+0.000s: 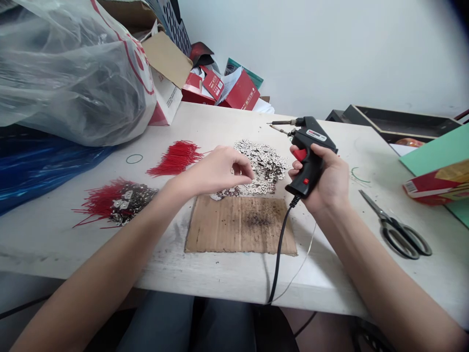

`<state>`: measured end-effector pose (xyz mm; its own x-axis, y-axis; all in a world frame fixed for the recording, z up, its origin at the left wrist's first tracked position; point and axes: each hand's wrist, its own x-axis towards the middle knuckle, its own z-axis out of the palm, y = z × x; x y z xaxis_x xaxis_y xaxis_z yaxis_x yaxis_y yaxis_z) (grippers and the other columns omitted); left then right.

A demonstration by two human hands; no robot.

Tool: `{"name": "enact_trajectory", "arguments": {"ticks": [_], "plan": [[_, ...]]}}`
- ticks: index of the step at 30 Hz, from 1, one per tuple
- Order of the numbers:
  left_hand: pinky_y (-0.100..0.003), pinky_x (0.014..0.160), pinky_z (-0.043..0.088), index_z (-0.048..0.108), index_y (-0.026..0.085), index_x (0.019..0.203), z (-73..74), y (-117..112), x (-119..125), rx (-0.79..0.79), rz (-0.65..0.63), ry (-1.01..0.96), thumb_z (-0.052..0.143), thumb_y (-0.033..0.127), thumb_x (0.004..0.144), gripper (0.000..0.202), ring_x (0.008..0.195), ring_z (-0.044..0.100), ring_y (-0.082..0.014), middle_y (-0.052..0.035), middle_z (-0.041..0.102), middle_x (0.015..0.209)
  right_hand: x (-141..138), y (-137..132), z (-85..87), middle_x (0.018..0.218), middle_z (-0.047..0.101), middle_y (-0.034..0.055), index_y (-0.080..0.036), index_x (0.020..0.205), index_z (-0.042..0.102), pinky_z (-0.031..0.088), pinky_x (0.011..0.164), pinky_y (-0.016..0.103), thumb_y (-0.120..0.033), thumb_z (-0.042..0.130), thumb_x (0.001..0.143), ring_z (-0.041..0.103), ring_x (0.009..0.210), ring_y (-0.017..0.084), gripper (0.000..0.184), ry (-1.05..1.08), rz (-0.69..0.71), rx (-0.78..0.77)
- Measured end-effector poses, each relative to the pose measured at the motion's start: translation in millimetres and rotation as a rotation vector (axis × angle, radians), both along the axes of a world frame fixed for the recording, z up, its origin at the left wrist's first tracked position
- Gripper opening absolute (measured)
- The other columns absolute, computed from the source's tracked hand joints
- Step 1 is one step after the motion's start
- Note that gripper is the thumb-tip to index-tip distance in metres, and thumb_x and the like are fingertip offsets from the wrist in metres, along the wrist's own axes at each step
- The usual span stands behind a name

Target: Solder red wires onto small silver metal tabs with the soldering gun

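Observation:
My right hand (331,178) is wrapped round a black soldering gun (311,156) with a red trigger, its tip pointing left. A thin silvery wire (306,261) hangs below that hand. My left hand (225,168) hovers at the left edge of a pile of small metal pieces (262,164), thumb and forefinger pinched together; whatever may be between them is hidden. Below lies a scorched cardboard piece (220,225). To the left are a bundle of red wires (176,157) and a heap of red wires with metal pieces attached (124,200).
Scissors (397,232) lie at the right. A large plastic bag (73,73) and blue plastic (47,161) fill the left side. Red boxes (238,90) stand against the wall. The gun's black cord (279,254) drops over the table's front edge.

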<state>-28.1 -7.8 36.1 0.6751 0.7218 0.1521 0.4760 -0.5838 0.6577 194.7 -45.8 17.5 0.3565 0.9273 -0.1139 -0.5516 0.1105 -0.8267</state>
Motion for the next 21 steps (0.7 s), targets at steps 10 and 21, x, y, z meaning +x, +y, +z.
{"name": "enact_trajectory", "arguments": {"ticks": [10,21], "plan": [[-0.024,0.063,0.052,0.079,0.02,0.076,2.8,-28.7,-3.7,-0.3,-0.213,0.153,0.073,0.013,0.08,0.01,0.068,0.072,-0.0129,0.0012,0.077,0.074,1.9,1.9,-1.3,0.096,0.073,0.0095,-0.011,0.104,0.071,0.043,0.049,0.018,-0.023,0.065,0.088,0.049,0.057,0.007,0.02,-0.009,-0.009,0.019],[-0.022,0.064,0.047,0.078,0.018,0.086,1.7,-31.6,-0.1,-0.278,-0.267,0.23,0.068,0.01,0.076,0.016,0.069,0.066,-0.0092,0.0031,0.074,0.079,0.6,0.3,0.2,0.095,0.073,0.0076,-0.011,0.106,0.071,0.044,0.048,0.019,-0.023,0.065,0.091,0.05,0.055,0.008,0.02,0.001,-0.008,-0.018]]}}
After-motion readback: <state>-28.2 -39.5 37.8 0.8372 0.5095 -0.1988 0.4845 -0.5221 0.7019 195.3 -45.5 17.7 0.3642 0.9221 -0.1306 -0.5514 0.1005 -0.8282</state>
